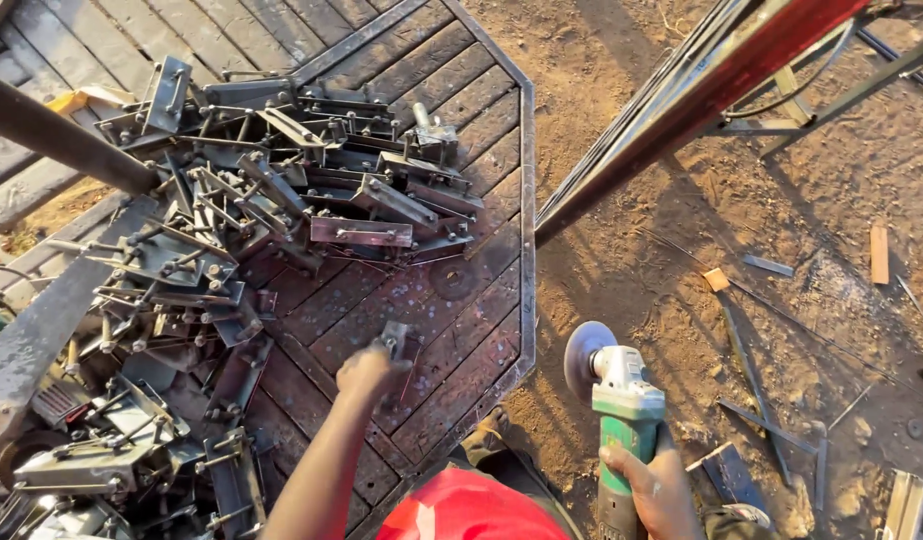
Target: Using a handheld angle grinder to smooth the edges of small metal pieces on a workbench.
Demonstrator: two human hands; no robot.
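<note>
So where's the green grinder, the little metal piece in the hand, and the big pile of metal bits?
angle grinder point(626, 400), head view, on its green and grey body.
small metal bracket point(394, 338), head view, on its top end above the left hand's fingers.
pile of metal brackets point(281, 190), head view, near the heap's middle.

The left hand point(369, 372) grips a small metal bracket point(395, 340) above the steel surface point(501, 180); the right hand point(653, 482) holds a green angle grinder point(621, 395) beside heaped brackets point(281, 190).

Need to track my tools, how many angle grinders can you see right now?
1. The green angle grinder is in the right hand, off the table's edge over the dirt. Others may be hidden beneath the metal bracket pile.
</note>
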